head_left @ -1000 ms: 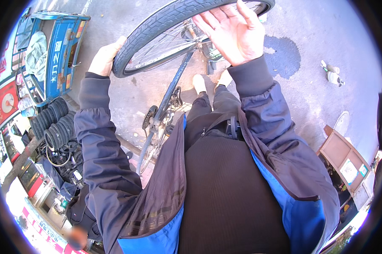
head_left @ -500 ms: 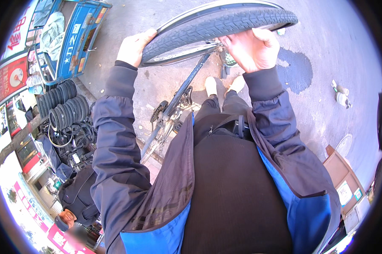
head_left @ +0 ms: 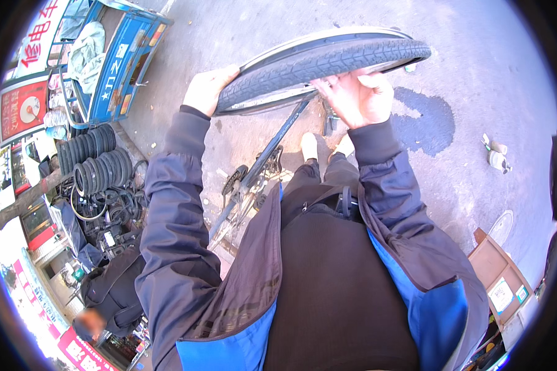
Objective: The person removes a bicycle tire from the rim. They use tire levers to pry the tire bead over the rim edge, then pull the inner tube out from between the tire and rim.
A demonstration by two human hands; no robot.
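A bicycle wheel with a black treaded tyre (head_left: pixel 328 62) and a pale rim is held up, tilted, in front of me. My left hand (head_left: pixel 209 89) is closed round its left end, the thumb along the upper edge of the tyre. At the right underside of the tyre is my right hand (head_left: pixel 358 102), palm showing and fingers stretched against the tyre; some fingertips are hidden. Below the wheel stands a dark bicycle frame (head_left: pixel 266 154), with its crank and chainring (head_left: pixel 234 179) towards the lower left.
A blue cargo tricycle (head_left: pixel 114 74) stands at the far left, near stacked black tyres (head_left: pixel 102 173). A person in dark clothes (head_left: pixel 114 290) bends at the lower left. A wet patch (head_left: pixel 426 120) and a bottle (head_left: pixel 497 161) are on the ground to the right; a brown board (head_left: pixel 501 272) is lower right.
The wheel and both hands sit lower in the picture. My right hand has moved left along the tyre's underside. The person at lower left has lowered their head.
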